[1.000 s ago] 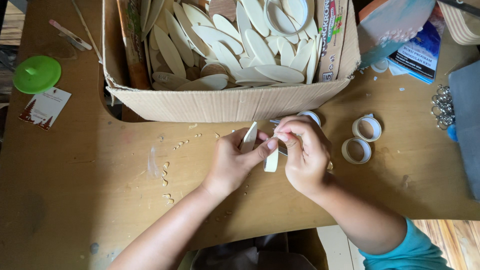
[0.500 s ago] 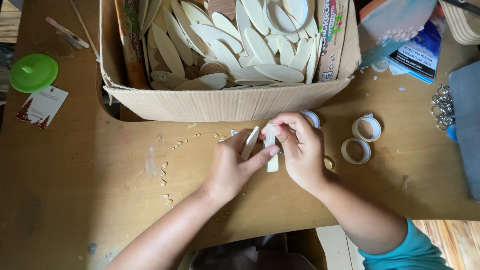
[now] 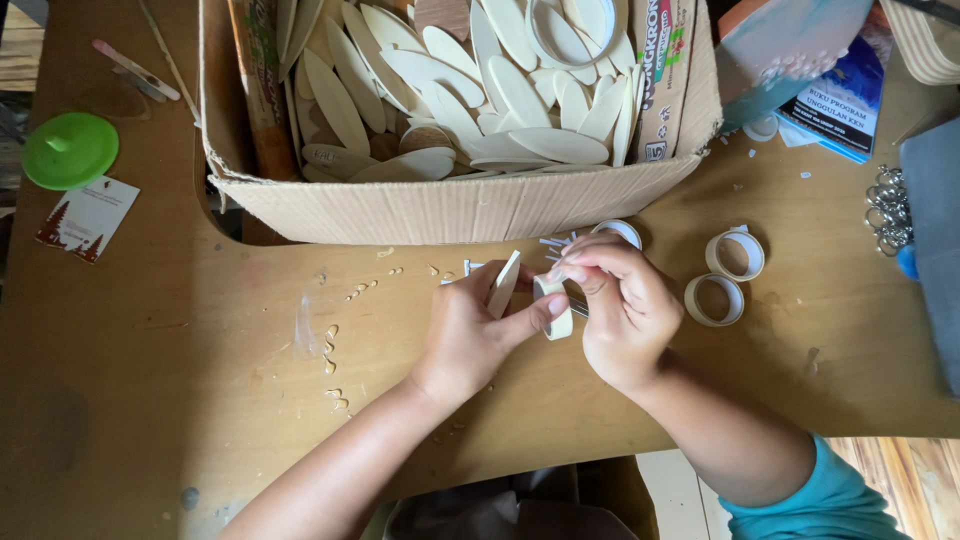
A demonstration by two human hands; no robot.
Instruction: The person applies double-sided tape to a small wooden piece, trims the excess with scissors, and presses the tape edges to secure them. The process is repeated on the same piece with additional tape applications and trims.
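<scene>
our left hand point(image 3: 470, 335) grips a pale wooden leaf piece point(image 3: 503, 284) upright. our right hand point(image 3: 620, 305) pinches a small tape strip point(image 3: 556, 310) beside it, above the worktop point(image 3: 150, 400). cardboard box point(image 3: 450, 205) just behind.

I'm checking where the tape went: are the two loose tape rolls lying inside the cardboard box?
No, the two tape rolls lie on the wooden table, outside the cardboard box and beside the right hand.

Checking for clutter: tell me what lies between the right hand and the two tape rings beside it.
Head view: between the right hand and the tape rings only bare table shows.
</scene>
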